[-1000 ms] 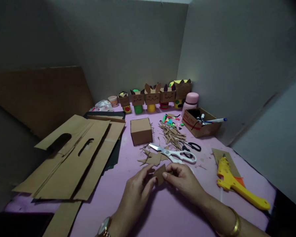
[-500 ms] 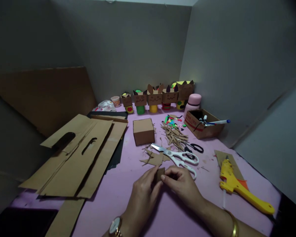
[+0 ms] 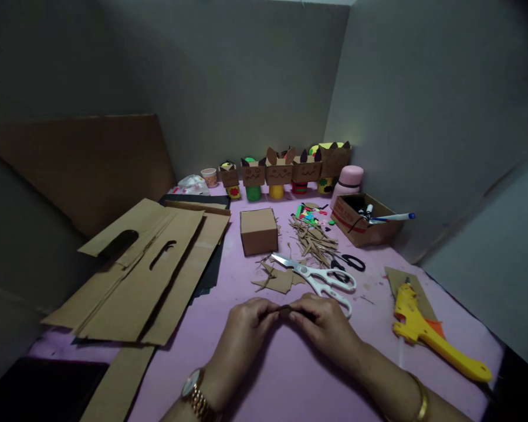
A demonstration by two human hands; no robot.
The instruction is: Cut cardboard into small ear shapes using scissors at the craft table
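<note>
Between my two hands is a small piece of brown cardboard point(image 3: 285, 311), seen nearly edge-on and mostly covered by fingers. My left hand point(image 3: 251, 325) pinches its left end, and my right hand point(image 3: 320, 321) pinches its right end. Just beyond the fingers lie white-handled scissors point(image 3: 310, 275), blades pointing to the upper left. Cardboard scraps point(image 3: 279, 278) are under and beside the blades. Farther back stands a closed cardboard box point(image 3: 259, 231).
Flat cardboard sheets point(image 3: 136, 281) cover the left side. A yellow glue gun point(image 3: 435, 337) rests at the right. Behind are thin cardboard strips point(image 3: 314, 240), black-handled scissors point(image 3: 354, 262), an open box with pens point(image 3: 365, 228), a pink bottle point(image 3: 348, 181) and several cardboard animal figures point(image 3: 279, 173).
Both hands have turned the cardboard piece, so its flat face no longer shows. The left fingers have shifted from upright to lying more level. The whole view has shifted slightly.
</note>
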